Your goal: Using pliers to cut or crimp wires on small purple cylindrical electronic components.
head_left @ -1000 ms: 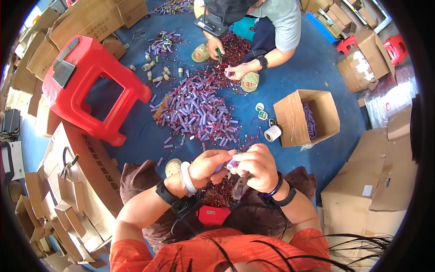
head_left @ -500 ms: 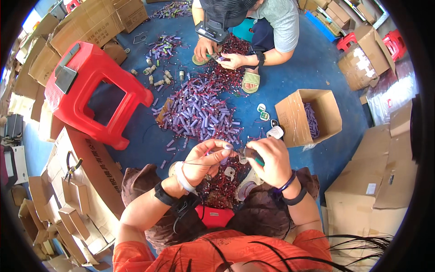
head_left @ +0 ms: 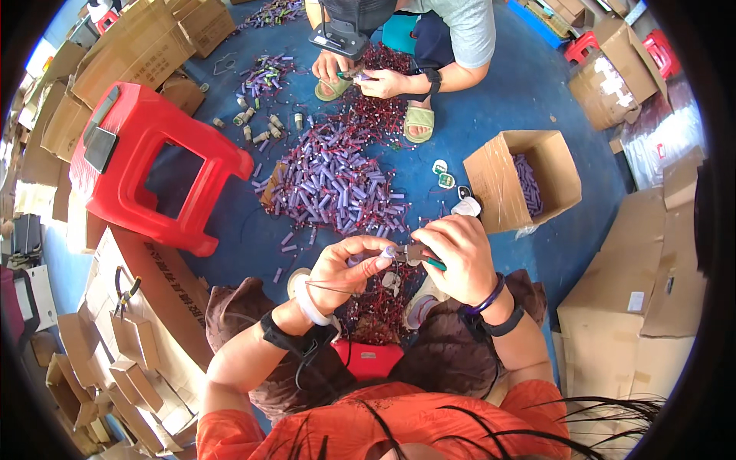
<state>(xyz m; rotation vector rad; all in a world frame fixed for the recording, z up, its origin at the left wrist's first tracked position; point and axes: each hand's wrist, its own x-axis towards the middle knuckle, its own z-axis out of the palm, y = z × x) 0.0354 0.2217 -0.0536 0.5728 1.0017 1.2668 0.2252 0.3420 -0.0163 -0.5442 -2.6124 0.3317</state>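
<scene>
My left hand (head_left: pixel 337 272) pinches a purple cylindrical battery cell (head_left: pixel 389 252) in front of me, with thin dark wires (head_left: pixel 333 288) trailing under its fingers. My right hand (head_left: pixel 462 251) is closed around small pliers (head_left: pixel 415 252) with green handles. Their metal jaws point left and meet the end of the cell; whether they grip a wire or tab there is too small to tell. Below both hands, between my knees, lies a heap of red and black wire scraps (head_left: pixel 376 314). Just beyond them spreads a large pile of purple cells (head_left: pixel 337 188).
An open carton (head_left: pixel 479 180) holding purple cells stands to the right, beside a white cup-like part (head_left: pixel 466 207). At left is a red stool (head_left: pixel 123 180) with a phone-like device on it. Another person (head_left: pixel 460 38) works across the pile. Flattened cardboard (head_left: pixel 613 307) lines the right.
The pliers have turned so that their jaws now reach the cell's end and their green handle shows more. My left hand has stayed nearly in place. The whole view has shifted slightly.
</scene>
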